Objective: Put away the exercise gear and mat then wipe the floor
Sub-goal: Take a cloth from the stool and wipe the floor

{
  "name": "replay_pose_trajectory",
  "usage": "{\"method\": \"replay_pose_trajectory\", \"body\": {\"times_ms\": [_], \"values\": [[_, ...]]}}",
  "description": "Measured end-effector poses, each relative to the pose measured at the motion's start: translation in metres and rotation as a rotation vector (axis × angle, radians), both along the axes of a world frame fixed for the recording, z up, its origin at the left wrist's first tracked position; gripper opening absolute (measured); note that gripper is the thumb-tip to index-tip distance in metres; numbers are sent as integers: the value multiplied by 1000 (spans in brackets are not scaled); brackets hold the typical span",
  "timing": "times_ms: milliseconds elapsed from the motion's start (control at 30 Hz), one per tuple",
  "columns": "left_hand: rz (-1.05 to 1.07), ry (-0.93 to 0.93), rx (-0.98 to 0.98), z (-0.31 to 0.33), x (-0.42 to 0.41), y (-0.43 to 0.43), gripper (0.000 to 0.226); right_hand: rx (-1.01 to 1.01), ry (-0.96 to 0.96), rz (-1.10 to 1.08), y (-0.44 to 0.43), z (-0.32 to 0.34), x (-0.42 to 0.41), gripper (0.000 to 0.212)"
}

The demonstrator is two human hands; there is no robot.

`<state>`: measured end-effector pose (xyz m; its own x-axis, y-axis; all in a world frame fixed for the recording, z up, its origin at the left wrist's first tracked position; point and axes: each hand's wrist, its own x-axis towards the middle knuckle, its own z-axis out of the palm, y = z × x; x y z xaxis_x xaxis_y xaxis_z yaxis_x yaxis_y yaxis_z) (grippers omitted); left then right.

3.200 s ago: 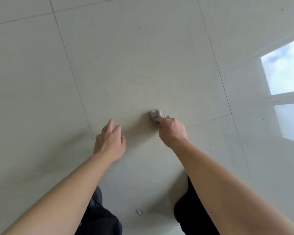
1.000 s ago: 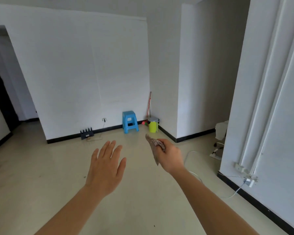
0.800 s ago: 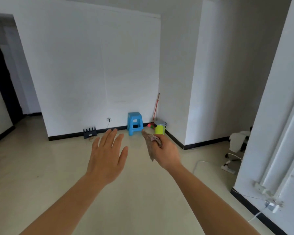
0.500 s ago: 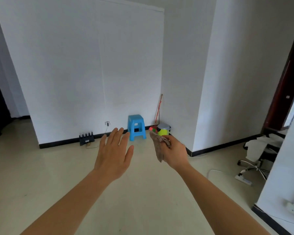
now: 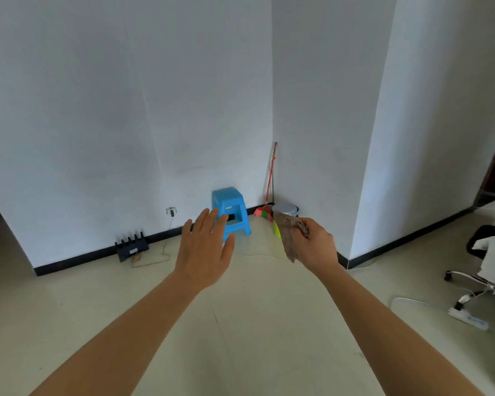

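Note:
My right hand [image 5: 316,245] is raised in front of me and pinches a crumpled grey-brown wipe [image 5: 289,235], which hangs down from my fingers. My left hand [image 5: 206,252] is held out beside it, palm down, fingers straight and spread, holding nothing. Both arms reach forward over the pale tiled floor [image 5: 240,324]. No exercise gear or mat is in sight.
A blue plastic stool [image 5: 230,212] stands at the white wall, with a broom [image 5: 269,190] and a lidded bin [image 5: 285,211] in the corner. A black rack [image 5: 131,247] and a cable lie at the skirting. An office chair [image 5: 486,264] and a power strip [image 5: 469,318] sit at the right.
I have risen from wiping the floor to standing, with the wipe lifted in my right hand. The view has turned right and moved toward the corner; the stool and bin are nearer.

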<state>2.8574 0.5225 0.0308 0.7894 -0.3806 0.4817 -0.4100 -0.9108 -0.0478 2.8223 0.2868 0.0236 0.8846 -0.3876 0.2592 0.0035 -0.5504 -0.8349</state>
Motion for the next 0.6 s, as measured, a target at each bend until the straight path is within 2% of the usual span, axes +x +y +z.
{"method": "replay_pose_trajectory", "body": {"times_ms": [133, 267, 433, 600], "values": [[51, 23, -41, 18, 127, 12, 74, 7, 2, 15, 3, 19, 135, 21], [103, -19, -81, 21, 254, 41, 68, -10, 33, 62, 25, 25, 272, 20], [121, -26, -121, -5, 424, 63, 61, -44, 27, 102, 54, 8, 446, 21], [98, 2, -68, -14, 604, 74, 65, -25, 56, 61, 63, 0, 613, 15]]}}
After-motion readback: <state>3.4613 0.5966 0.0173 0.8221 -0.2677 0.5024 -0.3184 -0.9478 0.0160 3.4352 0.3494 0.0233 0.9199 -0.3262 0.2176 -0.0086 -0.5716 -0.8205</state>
